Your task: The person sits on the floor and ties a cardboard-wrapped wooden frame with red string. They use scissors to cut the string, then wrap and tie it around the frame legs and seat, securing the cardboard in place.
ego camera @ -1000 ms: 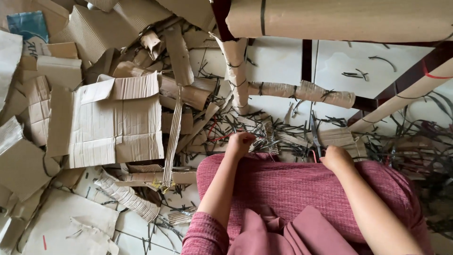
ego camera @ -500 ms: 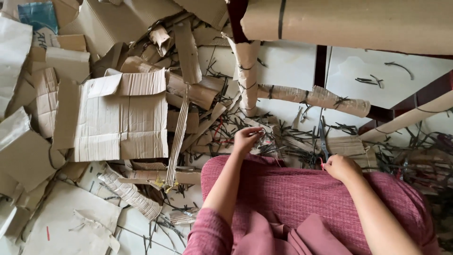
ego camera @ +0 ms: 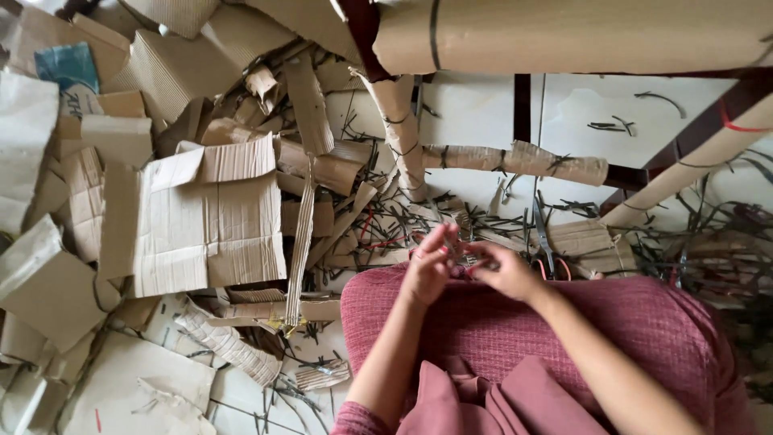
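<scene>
Hands meet at the middle of the view, just above the knee of a lap draped in dark pink cloth [ego camera: 564, 322]. Left hand [ego camera: 429, 266] has its fingers curled narrow, thumb side up, and right hand [ego camera: 506, 270] faces it with fingers bent inward; both pinch at a small thin dark strip [ego camera: 465, 256] held between the fingertips. What exactly that strip is cannot be told, though it looks like the dark strap offcuts [ego camera: 475, 217] scattered over the pale tiled floor [ego camera: 475, 113] at 12 o'clock from the hands.

At 3 o'clock from the right hand, just beside it, lies a pair of scissors [ego camera: 541, 234] with reddish handles, blades pointing toward 12 o'clock. Behind them, a cardboard-wrapped chair leg [ego camera: 515, 159] runs sideways, tied with dark bands, and another wrapped leg [ego camera: 400, 129] rises toward 12 o'clock. A broad wrapped panel [ego camera: 580, 36] spans the top edge.

At 9 o'clock from the hands, a flattened corrugated carton [ego camera: 205, 217] lies open among heaps of torn cardboard pieces [ego camera: 48, 282], with a long narrow cardboard strip [ego camera: 302, 238] lying beside its right edge.
</scene>
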